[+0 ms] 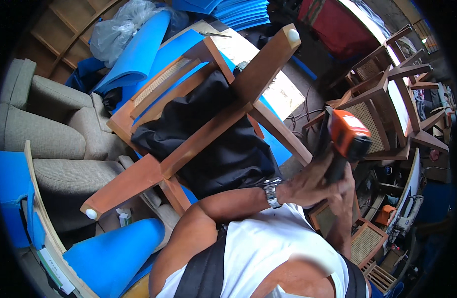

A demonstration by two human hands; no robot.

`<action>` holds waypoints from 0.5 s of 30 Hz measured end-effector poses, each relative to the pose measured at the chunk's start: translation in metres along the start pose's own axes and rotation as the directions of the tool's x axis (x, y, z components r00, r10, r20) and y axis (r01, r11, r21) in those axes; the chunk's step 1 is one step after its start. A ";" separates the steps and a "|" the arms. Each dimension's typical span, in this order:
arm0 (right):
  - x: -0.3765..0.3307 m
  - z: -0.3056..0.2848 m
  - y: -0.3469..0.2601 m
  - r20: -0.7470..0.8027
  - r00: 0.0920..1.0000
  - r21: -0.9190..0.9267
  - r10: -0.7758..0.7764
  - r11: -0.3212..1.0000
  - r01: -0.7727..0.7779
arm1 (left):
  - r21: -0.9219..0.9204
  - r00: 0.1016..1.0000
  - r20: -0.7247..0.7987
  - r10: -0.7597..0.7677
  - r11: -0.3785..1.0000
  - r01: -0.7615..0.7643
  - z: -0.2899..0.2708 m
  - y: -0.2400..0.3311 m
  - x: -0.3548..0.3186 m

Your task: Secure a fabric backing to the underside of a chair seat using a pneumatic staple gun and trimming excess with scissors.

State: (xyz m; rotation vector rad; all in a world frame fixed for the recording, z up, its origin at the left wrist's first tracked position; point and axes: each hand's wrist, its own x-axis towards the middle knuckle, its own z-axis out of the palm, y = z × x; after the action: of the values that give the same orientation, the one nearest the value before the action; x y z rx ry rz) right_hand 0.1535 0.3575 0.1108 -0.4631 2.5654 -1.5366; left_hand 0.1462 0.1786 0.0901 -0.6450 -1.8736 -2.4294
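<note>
Both of my hands are wrapped around the black handle of an orange and black power tool (348, 135), held up at the right of the view. My left hand (304, 186), with a metal watch on its wrist, reaches across from the left. My right hand (343, 191) grips the handle from below. To the left of the tool, a wooden chair (203, 136) lies upturned on a blue foam-covered table (176, 47), its legs pointing out and black fabric (223, 144) covering its underside. The tool is just off the chair's nearest leg, not touching it.
A grey sofa (44, 129) stands at the left. Blue foam sheets (241, 12) and a clear plastic bag (116, 30) lie at the back, with a blue foam piece (114, 253) at lower left. Several wooden chairs with cane seats (382, 94) crowd the right.
</note>
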 end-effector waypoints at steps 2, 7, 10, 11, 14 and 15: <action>0.001 0.008 -0.024 -0.053 0.985 0.209 0.162 0.967 -0.148 | 0.198 0.987 0.154 0.043 0.978 -0.074 -0.033 0.019 0.002; -0.010 0.014 -0.006 0.054 0.944 0.508 0.326 0.805 -0.307 | 0.786 0.929 -0.284 0.237 0.612 0.084 -0.200 -0.001 0.023; 0.000 0.040 -0.011 0.264 0.885 0.356 0.383 0.814 -0.458 | 0.725 0.723 -0.669 0.172 0.364 0.584 -0.336 -0.107 0.007; 0.006 0.046 -0.003 0.323 0.892 0.377 0.318 0.821 -0.429 | 0.726 0.727 -0.667 0.164 0.366 0.583 -0.346 -0.117 0.020; 0.023 0.070 0.005 0.320 0.923 0.354 0.213 0.877 -0.325 | 0.750 0.760 -0.650 0.005 0.161 0.641 -0.345 -0.140 0.046; 0.031 0.079 0.008 0.320 0.937 0.321 0.137 0.915 -0.243 | 0.771 0.771 -0.635 0.038 0.094 0.630 -0.350 -0.153 0.045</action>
State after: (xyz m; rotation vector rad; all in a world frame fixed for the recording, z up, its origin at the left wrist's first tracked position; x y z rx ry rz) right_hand 0.1422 0.2846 0.0681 -0.3492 1.9890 -1.6690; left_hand -0.0436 -0.0911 -0.1073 0.5559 -2.7719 -0.6101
